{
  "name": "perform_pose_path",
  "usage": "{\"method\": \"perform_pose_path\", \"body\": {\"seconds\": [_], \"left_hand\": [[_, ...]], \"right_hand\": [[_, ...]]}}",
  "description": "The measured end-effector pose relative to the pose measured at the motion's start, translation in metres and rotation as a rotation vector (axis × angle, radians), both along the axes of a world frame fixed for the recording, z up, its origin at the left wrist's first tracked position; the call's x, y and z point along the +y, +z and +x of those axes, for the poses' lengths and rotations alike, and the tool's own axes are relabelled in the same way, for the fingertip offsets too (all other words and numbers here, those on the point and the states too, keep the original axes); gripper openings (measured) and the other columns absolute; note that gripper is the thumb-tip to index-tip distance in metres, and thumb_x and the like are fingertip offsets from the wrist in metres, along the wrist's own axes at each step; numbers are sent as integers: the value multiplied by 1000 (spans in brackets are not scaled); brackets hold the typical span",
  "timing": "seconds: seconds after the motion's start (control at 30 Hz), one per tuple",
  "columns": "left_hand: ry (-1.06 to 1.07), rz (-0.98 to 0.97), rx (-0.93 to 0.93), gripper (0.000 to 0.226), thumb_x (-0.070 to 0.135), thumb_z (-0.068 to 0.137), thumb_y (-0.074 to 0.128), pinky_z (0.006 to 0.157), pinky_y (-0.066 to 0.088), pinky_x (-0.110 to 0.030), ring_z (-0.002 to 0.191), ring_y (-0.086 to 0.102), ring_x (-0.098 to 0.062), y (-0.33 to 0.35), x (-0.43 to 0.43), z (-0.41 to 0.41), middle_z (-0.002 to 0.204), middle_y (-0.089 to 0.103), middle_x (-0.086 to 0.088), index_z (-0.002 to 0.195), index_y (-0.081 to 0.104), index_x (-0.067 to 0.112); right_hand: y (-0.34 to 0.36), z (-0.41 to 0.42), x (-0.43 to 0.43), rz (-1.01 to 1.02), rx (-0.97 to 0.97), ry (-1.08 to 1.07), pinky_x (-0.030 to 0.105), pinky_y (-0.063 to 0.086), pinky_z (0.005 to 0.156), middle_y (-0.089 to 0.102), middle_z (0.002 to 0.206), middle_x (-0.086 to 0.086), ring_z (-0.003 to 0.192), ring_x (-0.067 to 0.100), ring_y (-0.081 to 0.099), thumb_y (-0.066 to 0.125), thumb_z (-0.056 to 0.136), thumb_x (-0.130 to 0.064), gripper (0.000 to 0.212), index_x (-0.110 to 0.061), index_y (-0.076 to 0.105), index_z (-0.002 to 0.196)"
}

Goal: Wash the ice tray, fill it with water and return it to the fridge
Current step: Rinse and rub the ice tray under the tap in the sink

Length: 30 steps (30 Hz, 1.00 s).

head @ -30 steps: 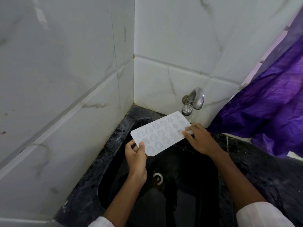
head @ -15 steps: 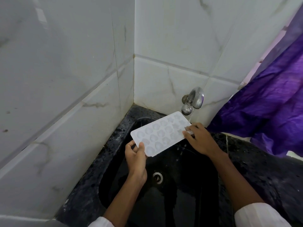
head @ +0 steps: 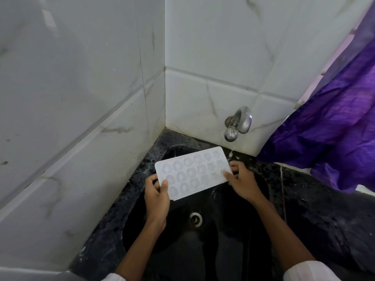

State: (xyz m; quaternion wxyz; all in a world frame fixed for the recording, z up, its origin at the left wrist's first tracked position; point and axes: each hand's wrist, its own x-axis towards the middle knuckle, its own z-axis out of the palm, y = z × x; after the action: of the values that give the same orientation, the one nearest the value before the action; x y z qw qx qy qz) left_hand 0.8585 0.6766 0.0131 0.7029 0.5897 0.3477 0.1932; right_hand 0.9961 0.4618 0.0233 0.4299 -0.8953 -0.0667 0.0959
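Both hands grip the white ice tray [head: 192, 173] (left hand [head: 156, 196], right hand [head: 242, 182]) above the black sink [head: 182, 250], under the running tap [head: 238, 123].

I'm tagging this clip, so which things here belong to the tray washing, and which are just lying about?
Part of the job:
white ice tray, gripped by the left hand and right hand
tap
black sink

Just there:
purple cloth
wall tiles

Ice tray [head: 192, 172]: matt white plastic. Tap [head: 238, 124]: shiny metal. Sink [head: 223, 250]: glossy black, speckled stone rim (wet). Wall tiles [head: 213, 47]: smooth marbled glaze. Curtain [head: 334, 128]: purple cloth, slight sheen
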Motion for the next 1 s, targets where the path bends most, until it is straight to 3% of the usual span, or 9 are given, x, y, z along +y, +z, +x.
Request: {"method": "perform_pose_path", "body": {"seconds": [0.07, 0.17, 0.3, 0.37, 0.53, 0.67, 0.77, 0.93, 1.0], "left_hand": [[-44, 93, 16, 15, 12, 102, 52, 86, 58, -45, 98, 70, -18, -8, 12, -6, 108, 72, -2, 115, 51, 20], [-126, 214, 28, 17, 8, 101, 53, 82, 59, -41, 99, 70, -16, -15, 29, -14, 108, 71, 4, 112, 53, 21], [-200, 359, 16, 22, 1, 96, 59, 87, 57, -28, 100, 70, -5, -19, 45, -20, 102, 73, 16, 105, 61, 21], [-204, 394, -8, 26, -1, 94, 61, 87, 54, -18, 99, 70, -1, -20, 46, -21, 98, 74, 22, 99, 63, 24], [-204, 477, -79, 28, -4, 93, 63, 92, 53, -18, 105, 69, -3, -19, 41, -21, 106, 75, 4, 91, 62, 24], [-243, 514, -101, 31, -4, 93, 63, 96, 51, -16, 113, 65, 1, -19, 36, -24, 118, 72, 7, 93, 63, 27], [-223, 511, -109, 28, -2, 93, 63, 88, 53, -14, 105, 68, 2, -21, 36, -23, 108, 75, 15, 94, 63, 26], [-332, 484, 50, 17, 10, 96, 62, 75, 56, -16, 93, 69, 0, -31, 35, -12, 97, 71, 17, 103, 62, 26], [-398, 462, 101, 11, 17, 100, 57, 71, 56, -24, 92, 70, -9, -30, 27, -4, 101, 70, 9, 110, 59, 21]], "right_hand": [[-15, -5, -1, -20, 47, 17, 36, 57, 86, 66, 102, -6, 89, 14, 67, 63, 93, -19, 32, -15, 59, 124], [-31, -15, -6, -114, 58, 47, 17, 50, 74, 70, 94, -3, 88, 12, 67, 71, 87, -15, 13, -16, 69, 100], [-38, -23, -8, -121, 24, 37, 21, 55, 77, 72, 81, -7, 77, 1, 66, 82, 77, -14, 17, -12, 71, 89], [-33, -27, -7, -47, -41, -17, 10, 51, 71, 71, 76, -9, 71, -6, 65, 82, 76, -11, 15, -9, 71, 86], [-28, -36, -11, 36, -249, -50, 0, 42, 67, 67, 76, -19, 76, -14, 62, 77, 81, -7, 12, -13, 71, 89], [-29, -43, -19, 18, -342, -13, 2, 44, 73, 68, 84, -22, 82, -13, 64, 75, 82, -5, 19, -21, 72, 92], [-28, -43, -25, 24, -365, -19, 4, 45, 74, 69, 85, -23, 83, -13, 64, 73, 84, -9, 16, -20, 72, 96], [-43, -39, -35, -80, -81, 33, 31, 55, 79, 69, 84, -11, 82, 2, 65, 69, 90, -13, 8, -17, 66, 96], [-45, -39, -37, -48, -34, -51, 31, 54, 80, 66, 89, -13, 84, 3, 63, 62, 95, -15, 18, -18, 63, 113]]}}
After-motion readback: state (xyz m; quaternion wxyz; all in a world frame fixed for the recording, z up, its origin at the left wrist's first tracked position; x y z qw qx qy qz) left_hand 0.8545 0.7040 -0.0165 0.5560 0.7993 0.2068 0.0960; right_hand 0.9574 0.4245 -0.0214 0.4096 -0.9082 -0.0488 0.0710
